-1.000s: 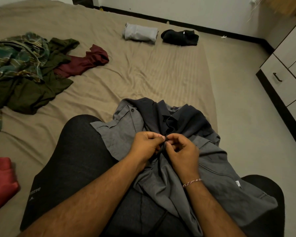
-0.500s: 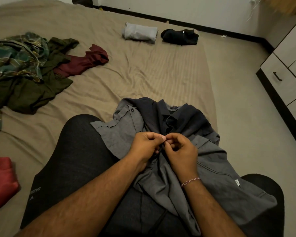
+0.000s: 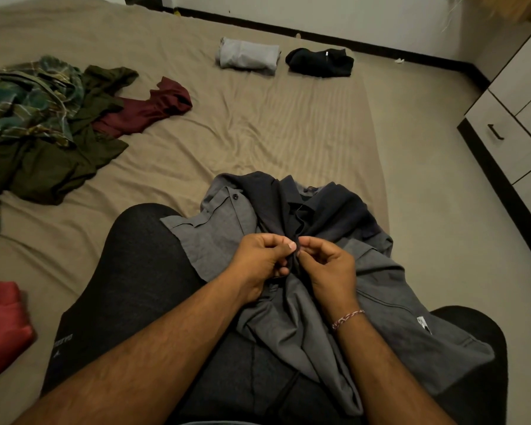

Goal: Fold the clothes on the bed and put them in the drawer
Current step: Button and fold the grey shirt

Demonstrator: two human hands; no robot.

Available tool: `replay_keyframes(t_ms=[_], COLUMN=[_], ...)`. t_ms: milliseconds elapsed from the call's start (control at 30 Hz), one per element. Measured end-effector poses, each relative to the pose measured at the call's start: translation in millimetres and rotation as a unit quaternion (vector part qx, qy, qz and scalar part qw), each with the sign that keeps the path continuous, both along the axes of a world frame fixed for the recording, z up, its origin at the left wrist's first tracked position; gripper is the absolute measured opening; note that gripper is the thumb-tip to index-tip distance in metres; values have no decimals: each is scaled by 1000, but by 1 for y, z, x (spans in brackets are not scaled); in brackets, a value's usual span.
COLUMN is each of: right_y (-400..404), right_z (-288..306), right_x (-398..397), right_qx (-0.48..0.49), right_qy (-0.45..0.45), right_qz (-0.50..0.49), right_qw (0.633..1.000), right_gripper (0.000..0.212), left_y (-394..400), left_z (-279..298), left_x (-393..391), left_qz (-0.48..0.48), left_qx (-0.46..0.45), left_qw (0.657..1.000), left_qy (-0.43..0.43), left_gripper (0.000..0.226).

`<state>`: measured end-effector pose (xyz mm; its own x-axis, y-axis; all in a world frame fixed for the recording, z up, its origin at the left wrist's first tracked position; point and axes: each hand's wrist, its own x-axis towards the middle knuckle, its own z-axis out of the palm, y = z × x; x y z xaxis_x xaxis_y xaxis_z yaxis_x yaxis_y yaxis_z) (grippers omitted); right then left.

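Observation:
A grey button-up shirt (image 3: 390,305) lies crumpled across my lap, its dark collar turned toward the bed. My left hand (image 3: 261,262) and my right hand (image 3: 325,268) meet at the shirt's front placket, each pinching the fabric between thumb and fingertips. What sits between the fingertips is too small to make out. The white drawer unit (image 3: 509,130) with a dark handle stands at the right, its drawers closed.
On the tan bed (image 3: 258,124) lie a folded grey garment (image 3: 247,55) and a folded black one (image 3: 321,61) at the far edge. A heap of plaid, olive and maroon clothes (image 3: 52,118) lies at the left. A red cloth (image 3: 2,320) sits at the near left.
Both hands stay pinched on the shirt front; the fingertips have shifted only slightly. The shirt and the other clothes have not moved.

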<state>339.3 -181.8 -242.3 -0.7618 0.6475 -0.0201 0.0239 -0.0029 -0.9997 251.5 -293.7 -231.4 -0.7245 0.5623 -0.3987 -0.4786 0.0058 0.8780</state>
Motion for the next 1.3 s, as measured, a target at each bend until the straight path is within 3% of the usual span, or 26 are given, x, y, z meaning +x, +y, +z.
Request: replay_keyframes(t_ms=[100,167,333,533,800,1000,1200,1300], right_y=[-1,-2,0,0,0,6,3,4], right_z=[-2,-3,-5,-5,-2,-2,-4,-4], right_x=[-2,-3,-4,-2,-2,-1,-2,0], right_qx=[29,55,67,59,158,238,337,346], right_qy=[-6,-11,-5,2,-5,-20,-18,-21], right_qz=[-1,-6,2,11,12,8,-8,-8], right_qw=[1000,998,998,998,987,971,941,938], right_gripper=[35,39,39,38,32,28,23,22], left_y=[2,3,2,2,4,4,4,4], left_z=[-4,-6,-3,-2,-4,0,-8,-10], left_x=[3,4,1,0,0,0,0,-1], left_qz=[10,25,38,24,45,30,33,19], left_qx=[-46,-55,14,-3,-37,-15,-68,-84], left_qw=[994,991,998,998,998,999,989,985], left_qy=[99,119,-53,-52,30,4,128,150], left_gripper=[13,13,10,14,12,18,13,14])
